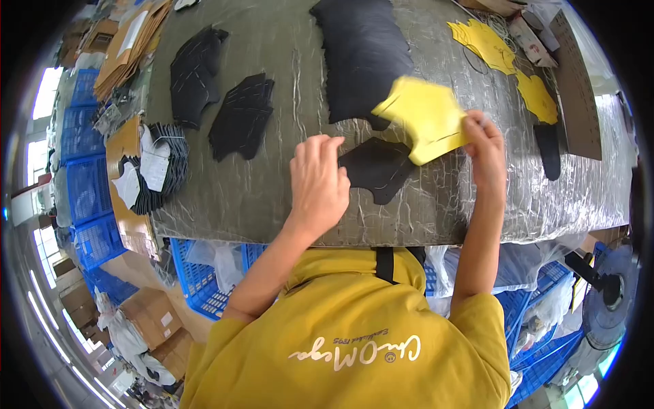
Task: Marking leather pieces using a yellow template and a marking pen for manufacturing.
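Note:
A yellow flat piece (426,112) with an irregular, pointed outline is tilted above the table, slightly blurred. My right hand (485,146) pinches it at its right edge, thumb and fingers closed. Below it, a black cut piece (378,170) of similar shape with light marked lines lies flat, its upper right partly covered by the yellow piece. My left hand (319,180) is at the black piece's left edge, fingers bent, with a gap between thumb and forefinger. Whether it presses on that piece I cannot tell.
A long overlapping row of black pieces (361,58) lies ahead. Two fanned black piles, one marked pile (242,116) nearer, lie left. Bundled dark pieces (163,163) sit at the left edge. More yellow pieces (484,44) and a cardboard panel (575,88) are right. Blue crates (197,273) stand below.

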Demonstrator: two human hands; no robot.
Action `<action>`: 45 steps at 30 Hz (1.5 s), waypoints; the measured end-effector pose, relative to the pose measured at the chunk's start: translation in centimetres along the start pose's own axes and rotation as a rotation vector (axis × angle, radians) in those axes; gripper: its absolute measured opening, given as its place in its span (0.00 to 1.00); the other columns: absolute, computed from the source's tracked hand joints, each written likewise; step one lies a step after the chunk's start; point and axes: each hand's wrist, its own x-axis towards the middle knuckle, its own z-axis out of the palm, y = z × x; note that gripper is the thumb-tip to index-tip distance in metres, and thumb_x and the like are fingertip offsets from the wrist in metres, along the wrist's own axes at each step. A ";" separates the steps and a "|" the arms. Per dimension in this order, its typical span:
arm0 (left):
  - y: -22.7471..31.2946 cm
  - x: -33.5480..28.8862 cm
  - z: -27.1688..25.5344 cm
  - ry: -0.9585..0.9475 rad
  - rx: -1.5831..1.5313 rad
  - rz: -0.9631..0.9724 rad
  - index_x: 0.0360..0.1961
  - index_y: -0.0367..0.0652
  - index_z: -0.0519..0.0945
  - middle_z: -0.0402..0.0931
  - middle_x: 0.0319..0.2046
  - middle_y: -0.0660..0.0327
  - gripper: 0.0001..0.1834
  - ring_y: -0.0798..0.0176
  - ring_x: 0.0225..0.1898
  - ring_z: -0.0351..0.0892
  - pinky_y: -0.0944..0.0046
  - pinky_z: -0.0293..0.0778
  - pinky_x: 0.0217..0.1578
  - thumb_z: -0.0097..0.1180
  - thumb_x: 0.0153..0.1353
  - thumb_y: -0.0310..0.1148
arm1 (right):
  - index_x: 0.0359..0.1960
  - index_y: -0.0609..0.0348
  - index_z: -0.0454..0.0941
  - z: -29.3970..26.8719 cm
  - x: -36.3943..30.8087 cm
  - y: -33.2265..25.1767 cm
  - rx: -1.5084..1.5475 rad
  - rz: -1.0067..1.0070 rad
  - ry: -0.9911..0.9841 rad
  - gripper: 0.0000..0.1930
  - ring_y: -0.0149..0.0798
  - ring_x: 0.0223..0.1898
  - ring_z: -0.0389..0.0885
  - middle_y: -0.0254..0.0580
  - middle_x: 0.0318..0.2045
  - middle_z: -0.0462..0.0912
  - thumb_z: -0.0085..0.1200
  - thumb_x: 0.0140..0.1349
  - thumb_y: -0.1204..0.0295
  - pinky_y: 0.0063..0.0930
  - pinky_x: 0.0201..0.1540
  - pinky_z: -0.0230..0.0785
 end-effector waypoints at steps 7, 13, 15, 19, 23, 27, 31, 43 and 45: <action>-0.9 1.1 2.9 -0.004 0.024 0.003 0.42 0.43 0.70 0.68 0.45 0.53 0.17 0.45 0.50 0.68 0.46 0.62 0.47 0.58 0.49 0.20 | 0.59 0.62 0.74 -6.0 3.1 3.5 0.775 -0.085 -0.285 0.16 0.29 0.36 0.74 0.38 0.47 0.82 0.55 0.72 0.72 0.20 0.33 0.67; -5.0 -0.4 -0.9 0.220 -0.600 -0.193 0.38 0.38 0.70 0.72 0.32 0.53 0.13 0.53 0.34 0.75 0.59 0.73 0.40 0.48 0.49 0.18 | 0.56 0.63 0.75 -5.7 2.8 3.4 0.771 -0.024 -0.126 0.13 0.25 0.29 0.69 0.35 0.38 0.80 0.53 0.74 0.74 0.16 0.27 0.63; -8.6 -0.1 -4.3 0.371 -0.539 -0.193 0.38 0.37 0.72 0.72 0.32 0.58 0.13 0.63 0.35 0.73 0.63 0.72 0.41 0.45 0.48 0.19 | 0.57 0.63 0.75 -5.2 2.9 3.2 0.755 -0.023 -0.112 0.13 0.24 0.28 0.69 0.34 0.37 0.80 0.53 0.74 0.74 0.16 0.26 0.62; -16.9 0.5 -9.6 0.471 -0.531 -0.264 0.42 0.37 0.72 0.72 0.38 0.58 0.16 0.61 0.42 0.73 0.64 0.70 0.50 0.47 0.50 0.20 | 0.56 0.63 0.76 -4.8 3.0 2.6 0.653 -0.014 -0.053 0.12 0.19 0.25 0.68 0.28 0.31 0.79 0.54 0.74 0.75 0.14 0.25 0.60; -14.7 2.9 -7.3 0.468 0.255 -0.018 0.56 0.39 0.73 0.73 0.55 0.48 0.26 0.42 0.58 0.70 0.46 0.63 0.61 0.55 0.53 0.23 | 0.55 0.61 0.76 -5.3 2.7 3.0 0.561 -0.013 0.022 0.12 0.17 0.24 0.68 0.25 0.30 0.79 0.55 0.73 0.73 0.12 0.24 0.59; -7.3 4.4 -0.8 0.211 0.068 0.216 0.60 0.42 0.74 0.69 0.64 0.51 0.27 0.44 0.68 0.66 0.39 0.56 0.70 0.55 0.56 0.23 | 0.55 0.62 0.77 -5.1 3.2 3.7 0.567 -0.050 0.007 0.13 0.17 0.25 0.70 0.27 0.35 0.82 0.57 0.71 0.73 0.11 0.24 0.61; -3.0 4.5 4.1 0.038 0.105 0.252 0.70 0.41 0.71 0.59 0.74 0.52 0.34 0.45 0.76 0.54 0.32 0.45 0.73 0.54 0.59 0.23 | 0.55 0.62 0.77 -3.2 2.3 2.3 0.670 -0.021 -0.071 0.13 0.18 0.25 0.69 0.27 0.33 0.81 0.57 0.71 0.73 0.13 0.26 0.62; -1.8 -4.9 0.9 0.110 -0.367 0.168 0.65 0.39 0.70 0.61 0.71 0.42 0.25 0.38 0.72 0.60 0.32 0.46 0.72 0.52 0.67 0.31 | 0.42 0.60 0.83 3.0 -3.6 -1.2 -0.276 -0.083 -0.154 0.05 0.20 0.26 0.71 0.24 0.28 0.80 0.59 0.68 0.75 0.18 0.29 0.64; -1.7 -3.6 0.7 0.068 -0.366 0.223 0.62 0.41 0.71 0.61 0.71 0.44 0.24 0.40 0.72 0.60 0.33 0.45 0.73 0.54 0.63 0.29 | 0.43 0.64 0.82 4.8 -4.8 -0.7 -0.415 -0.093 -0.203 0.07 0.23 0.30 0.76 0.29 0.29 0.81 0.59 0.67 0.75 0.23 0.34 0.70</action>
